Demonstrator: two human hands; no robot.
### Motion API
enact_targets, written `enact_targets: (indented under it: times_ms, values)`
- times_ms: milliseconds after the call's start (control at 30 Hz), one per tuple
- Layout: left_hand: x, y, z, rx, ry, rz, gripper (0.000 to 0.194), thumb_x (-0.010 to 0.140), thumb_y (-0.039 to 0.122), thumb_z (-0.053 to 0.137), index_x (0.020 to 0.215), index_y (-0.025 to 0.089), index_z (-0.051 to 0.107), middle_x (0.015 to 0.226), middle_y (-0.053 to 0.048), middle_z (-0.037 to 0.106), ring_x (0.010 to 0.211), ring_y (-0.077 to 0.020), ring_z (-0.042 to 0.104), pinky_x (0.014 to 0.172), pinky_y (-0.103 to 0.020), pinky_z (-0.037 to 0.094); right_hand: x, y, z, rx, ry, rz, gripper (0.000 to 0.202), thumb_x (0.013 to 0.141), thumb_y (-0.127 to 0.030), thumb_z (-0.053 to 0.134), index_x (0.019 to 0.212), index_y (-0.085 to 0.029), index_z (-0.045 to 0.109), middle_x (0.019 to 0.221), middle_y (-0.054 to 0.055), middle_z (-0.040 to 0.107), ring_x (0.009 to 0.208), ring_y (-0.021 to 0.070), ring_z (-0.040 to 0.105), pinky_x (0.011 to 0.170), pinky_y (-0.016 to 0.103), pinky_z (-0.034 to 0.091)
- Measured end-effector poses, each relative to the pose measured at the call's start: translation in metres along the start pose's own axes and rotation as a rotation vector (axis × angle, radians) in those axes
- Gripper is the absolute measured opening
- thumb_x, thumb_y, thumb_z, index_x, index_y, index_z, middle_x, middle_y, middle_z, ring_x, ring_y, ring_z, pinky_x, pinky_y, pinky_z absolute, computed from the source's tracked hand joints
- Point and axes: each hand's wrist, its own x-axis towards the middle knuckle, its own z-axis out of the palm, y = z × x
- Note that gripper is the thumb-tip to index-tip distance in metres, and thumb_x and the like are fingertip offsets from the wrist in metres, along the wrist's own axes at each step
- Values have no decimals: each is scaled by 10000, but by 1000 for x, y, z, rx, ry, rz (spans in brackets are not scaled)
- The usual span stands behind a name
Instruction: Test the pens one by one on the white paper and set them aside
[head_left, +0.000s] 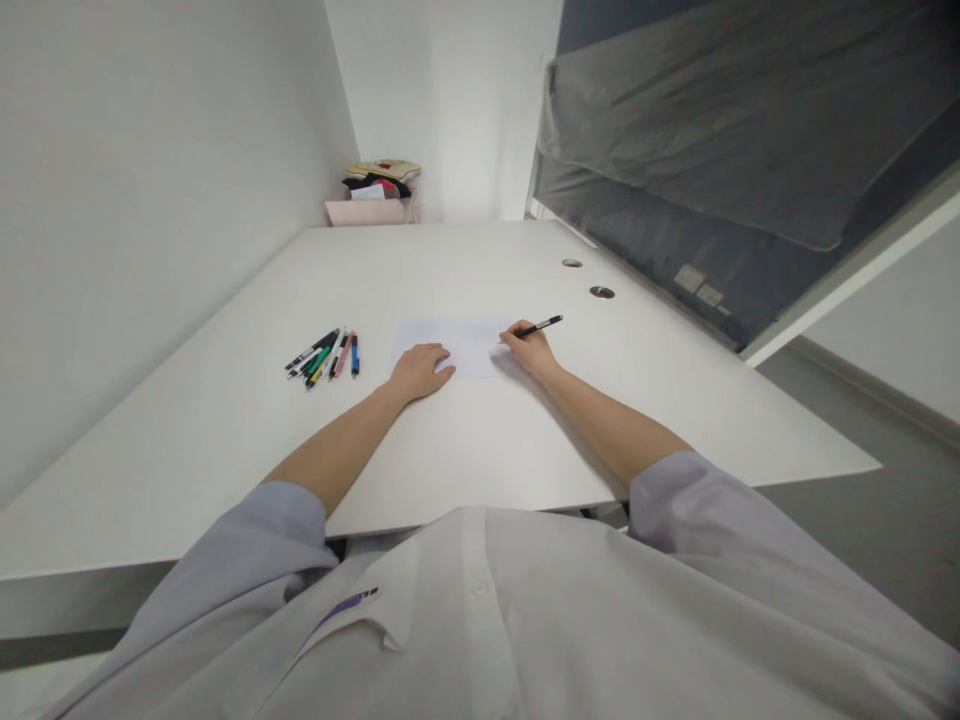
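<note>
Smooth white table point(465, 440) beside a pale wall point(150, 180). Left hand point(420, 372) palm down, thumb spread from the fingers, on the left part of a rectangular white paper sheet point(474, 348). Right hand point(529, 350) pinching a slim black pen point(543, 325) at the sheet's right end; cannot tell whether its tip touches. Slender multicoloured pens point(325, 356) heaped farther left.

White walls point(157, 150), white table point(480, 450), grey floor point(892, 520)

One sheet point(472, 350); one held pen point(541, 326); piled pens point(318, 361), perhaps nine; two grommets point(602, 293).
</note>
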Motion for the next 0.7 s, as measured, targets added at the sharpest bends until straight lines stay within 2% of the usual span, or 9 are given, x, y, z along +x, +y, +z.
enact_targets:
  times_ms: [100,200,267,367,433,533,700]
  values:
    - [-1,1,-5,15,21,5,344,901,401,574,1163,216,698,1291,-114,676,1209,-305,608,1052,-475,465,-5,-6,1,77,-93,-32,156,704,-364,648,661,-230,580,624,-16,559,686,173,530,681,315,412]
    - [-2,7,-11,1,105,44,374,911,394,561,1204,189,673,1247,-130,692,1181,-303,614,1044,-474,450,-15,-17,4,192,-301,-35,206,732,-425,660,741,-221,687,672,17,644,720,185,595,675,308,423]
    - [-3,13,-14,-37,152,100,371,928,378,541,1216,182,666,1230,-123,701,1176,-283,616,1057,-451,429,-22,-24,7,251,-417,-45,266,751,-467,669,798,-213,731,721,39,693,735,184,625,668,299,430]
    - [-2,21,-17,-77,125,213,328,957,339,486,1171,200,692,1171,-99,727,1146,-255,628,1053,-429,415,-30,-30,13,290,-521,-84,325,760,-507,698,858,-203,759,763,49,722,719,166,630,655,284,442]
    - [-2,23,-19,-80,97,243,322,970,317,452,1131,213,711,1133,-92,740,1120,-249,636,1034,-427,420,-32,-33,16,309,-538,-76,366,755,-547,713,870,-202,760,741,41,713,694,158,622,651,280,452]
    - [-1,20,-20,-68,82,230,331,979,316,431,1076,213,730,1116,-94,745,1094,-250,642,1011,-428,431,-33,-35,16,382,-497,18,464,765,-652,678,835,-198,745,629,22,654,617,153,592,644,289,465]
    - [1,9,-18,-36,79,192,350,978,318,423,1057,199,742,1115,-104,744,1081,-259,642,997,-433,441,-31,-46,8,512,-472,190,782,805,-877,372,808,-178,723,607,70,636,605,193,606,638,321,478]
